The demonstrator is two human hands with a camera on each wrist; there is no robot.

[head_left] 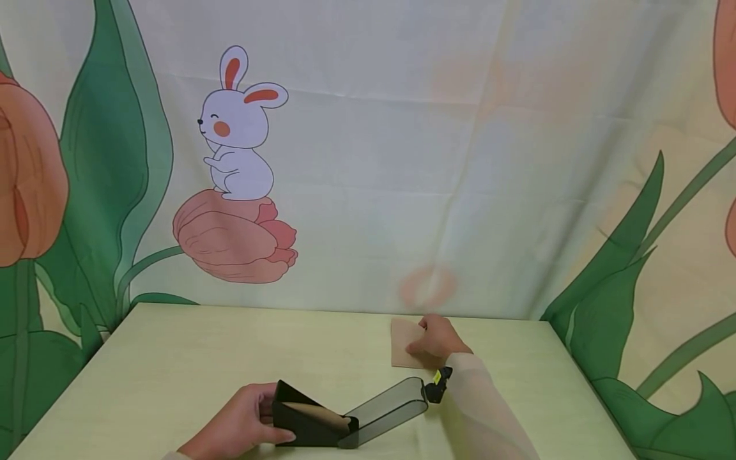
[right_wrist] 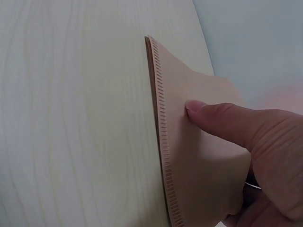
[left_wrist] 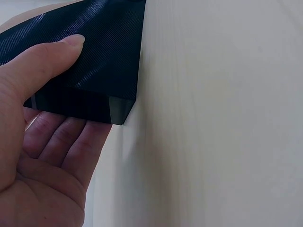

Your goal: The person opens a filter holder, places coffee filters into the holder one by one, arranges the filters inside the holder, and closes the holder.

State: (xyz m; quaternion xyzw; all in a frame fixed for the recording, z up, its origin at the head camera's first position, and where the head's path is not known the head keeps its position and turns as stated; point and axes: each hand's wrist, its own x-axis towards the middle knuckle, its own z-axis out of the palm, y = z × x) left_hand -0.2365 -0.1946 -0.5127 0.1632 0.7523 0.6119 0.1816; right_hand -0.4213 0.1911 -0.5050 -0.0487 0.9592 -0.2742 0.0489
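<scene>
My left hand (head_left: 244,415) grips a black filter case (head_left: 305,427) near the front of the table, thumb on one side and fingers on the other. Its clear smoky lid (head_left: 385,412) is swung open to the right, and brown paper shows inside. In the left wrist view the case (left_wrist: 104,56) has a finely ribbed dark face under the thumb. Toward the table's back edge, my right hand (head_left: 439,338) holds a stack of brown paper coffee filters (right_wrist: 203,170) with a crimped edge. The thumb lies on the top sheet; the other fingers are partly hidden behind the stack.
The pale wood-grain table (head_left: 190,358) ends at a hanging cloth (head_left: 368,191) printed with a rabbit and tulips. A small black device with a yellow mark (head_left: 439,384) sits at the right wrist, close to the lid's far end in the head view.
</scene>
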